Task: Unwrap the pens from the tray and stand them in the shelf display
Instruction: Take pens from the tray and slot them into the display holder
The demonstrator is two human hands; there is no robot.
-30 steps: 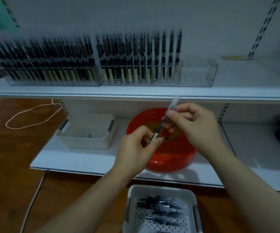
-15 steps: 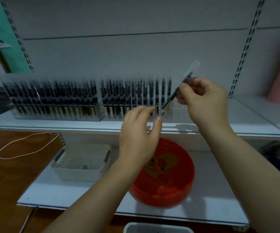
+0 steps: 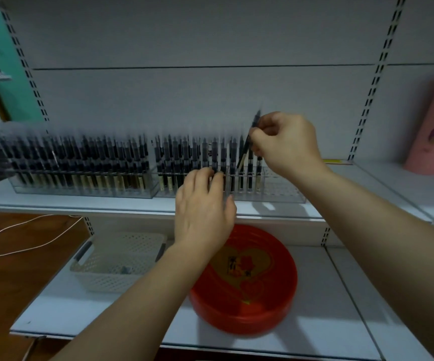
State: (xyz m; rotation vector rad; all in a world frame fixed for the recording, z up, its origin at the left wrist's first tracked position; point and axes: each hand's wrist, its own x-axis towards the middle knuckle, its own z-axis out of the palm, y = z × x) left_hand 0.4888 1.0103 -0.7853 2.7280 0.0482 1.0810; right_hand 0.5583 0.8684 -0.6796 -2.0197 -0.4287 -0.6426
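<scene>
Two bare hands are working at the upper shelf. Right hand (image 3: 286,144) is pinching a slim black pen with a pale tip (image 3: 247,149), tilted, its lower end sitting just over the clear acrylic pen rack (image 3: 276,188). Left hand (image 3: 205,207) is reaching toward the rack's front with fingers loosely bent, holding nothing visible; blur is hiding whether it is touching. Rows of upright black pens (image 3: 80,162) are filling the rack. Below, a round red plastic basin (image 3: 249,282) and a white perforated basket (image 3: 117,259) are sitting on the lower white shelf (image 3: 341,308).
</scene>
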